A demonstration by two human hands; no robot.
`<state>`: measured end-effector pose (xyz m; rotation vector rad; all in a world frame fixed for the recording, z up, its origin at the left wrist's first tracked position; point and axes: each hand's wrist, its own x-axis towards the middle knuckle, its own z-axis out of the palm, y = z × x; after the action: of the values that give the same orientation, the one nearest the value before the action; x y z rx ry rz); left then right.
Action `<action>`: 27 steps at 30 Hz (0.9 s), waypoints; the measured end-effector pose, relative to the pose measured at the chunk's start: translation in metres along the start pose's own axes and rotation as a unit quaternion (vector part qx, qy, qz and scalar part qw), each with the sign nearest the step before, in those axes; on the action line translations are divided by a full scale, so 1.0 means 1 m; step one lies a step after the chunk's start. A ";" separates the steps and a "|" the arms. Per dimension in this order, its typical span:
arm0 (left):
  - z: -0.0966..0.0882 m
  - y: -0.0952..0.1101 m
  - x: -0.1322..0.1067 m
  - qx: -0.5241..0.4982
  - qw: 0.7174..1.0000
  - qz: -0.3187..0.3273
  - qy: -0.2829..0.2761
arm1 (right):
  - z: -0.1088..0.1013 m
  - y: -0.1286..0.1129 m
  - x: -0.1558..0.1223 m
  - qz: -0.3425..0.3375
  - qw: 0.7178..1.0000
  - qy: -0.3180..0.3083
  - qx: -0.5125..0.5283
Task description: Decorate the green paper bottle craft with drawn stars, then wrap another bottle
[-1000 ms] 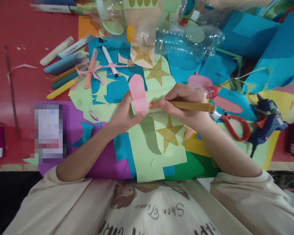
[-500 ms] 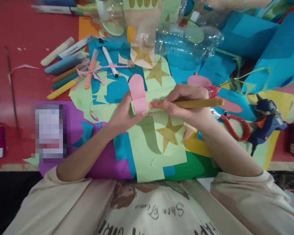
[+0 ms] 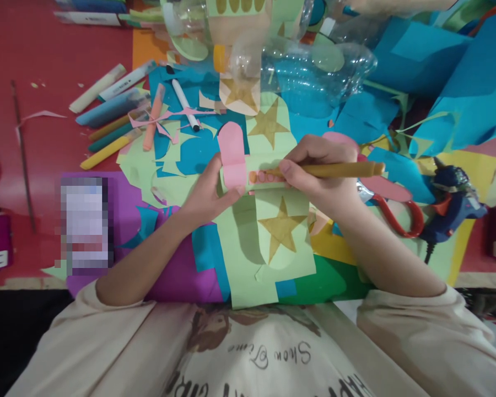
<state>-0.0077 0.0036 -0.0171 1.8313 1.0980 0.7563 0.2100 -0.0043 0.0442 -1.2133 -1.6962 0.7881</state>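
"Across the red tabletop [image 3: 37, 149], what is biggest?"

"Blue paper sheets [image 3: 463, 82] toward two o'clock, then a clear plastic bottle [image 3: 306, 63] on its side at one o'clock."

"And the thing being worked on?"

"Pale green paper [image 3: 261, 161] with ochre stars, at the dial's centre, running from twelve toward six."

"Where are the hands?"

"The left hand [image 3: 209, 194], just toward nine, pinches the piece's near-left end, thumb on top; its fingers are mostly hidden. The right hand [image 3: 326, 190], toward three, grips a pen in a writing hold."

"Anything smaller around them?"

"A blue glue gun [image 3: 452, 204] at three o'clock, with red-handled scissors [image 3: 419, 218] between it and the right forearm. A pixelated phone-like device [image 3: 86, 220] sits at nine, loose markers [image 3: 111, 113] at ten."

"Smaller again?"

"The pen itself, an ochre marker [image 3: 343, 169], and a round-ended pink strip [image 3: 232, 146] by the left thumb. Smallest are the orange-pink circles [image 3: 261, 177] in a row under the marker's tip; I can't tell whether it touches them."
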 end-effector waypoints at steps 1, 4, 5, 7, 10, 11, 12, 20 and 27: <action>0.000 0.000 0.000 -0.001 1.000 -0.002 -0.003 | 0.000 0.001 0.000 0.002 1.000 -0.001 0.000; 0.000 0.001 0.000 -0.003 1.000 -0.007 -0.011 | 0.000 0.001 0.002 0.000 1.000 -0.012 0.001; 0.000 0.002 0.001 -0.001 1.000 -0.006 -0.012 | 0.000 0.001 0.003 -0.004 1.000 -0.017 0.000; -0.001 0.003 0.001 0.000 1.000 -0.005 -0.014 | 0.001 0.001 0.004 -0.016 1.000 -0.020 -0.007; -0.001 0.003 0.001 0.001 1.000 -0.010 -0.018 | 0.003 0.002 0.003 -0.039 0.999 -0.006 -0.002; -0.001 0.003 0.001 0.001 1.000 -0.012 -0.018 | 0.003 0.003 0.003 -0.045 0.999 -0.004 0.002; -0.001 0.003 0.001 0.000 1.000 -0.012 -0.018 | 0.003 0.003 0.002 -0.048 0.999 -0.002 0.006; 0.001 0.002 0.001 -0.008 1.000 -0.012 -0.014 | 0.000 0.005 -0.002 0.001 0.998 -0.064 -0.017; 0.000 0.001 0.002 -0.006 1.000 -0.007 -0.011 | -0.001 0.004 0.000 -0.034 0.998 -0.058 -0.011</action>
<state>-0.0065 0.0047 -0.0167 1.8159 1.0874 0.7319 0.2122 -0.0034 0.0408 -1.1387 -1.8340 0.8135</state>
